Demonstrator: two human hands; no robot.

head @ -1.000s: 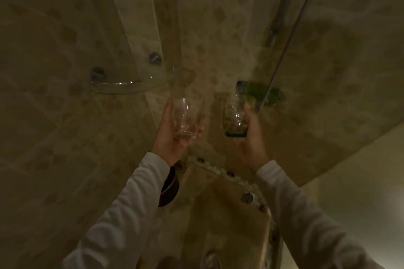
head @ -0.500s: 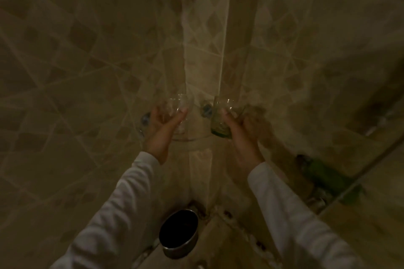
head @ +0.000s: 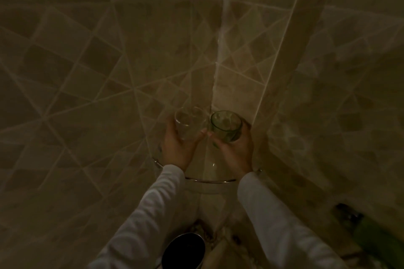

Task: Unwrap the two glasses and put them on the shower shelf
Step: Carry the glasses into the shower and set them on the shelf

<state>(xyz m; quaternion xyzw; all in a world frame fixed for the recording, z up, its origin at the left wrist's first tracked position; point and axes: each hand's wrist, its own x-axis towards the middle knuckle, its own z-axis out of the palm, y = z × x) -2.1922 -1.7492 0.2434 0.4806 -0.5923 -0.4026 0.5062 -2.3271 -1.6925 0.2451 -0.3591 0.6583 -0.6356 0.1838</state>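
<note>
Clear glass (head: 189, 122) gripped in left hand (head: 177, 146), green glass (head: 226, 125) in right hand (head: 236, 150). Est. light, slippery, fragile; sidewall hold recomm.

Dark round container (head: 183, 250): cut off by bottom edge | green object (head: 373, 240), lower right: blurred, unidentifiable | clear glass (head: 188, 123), green glass (head: 226, 125): whether they rest on shower shelf (head: 209, 180) cannot be told

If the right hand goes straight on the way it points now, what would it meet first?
Probably the tiled wall near the corner: the right hand, gripping the green glass, points there. Depth is unclear.
</note>
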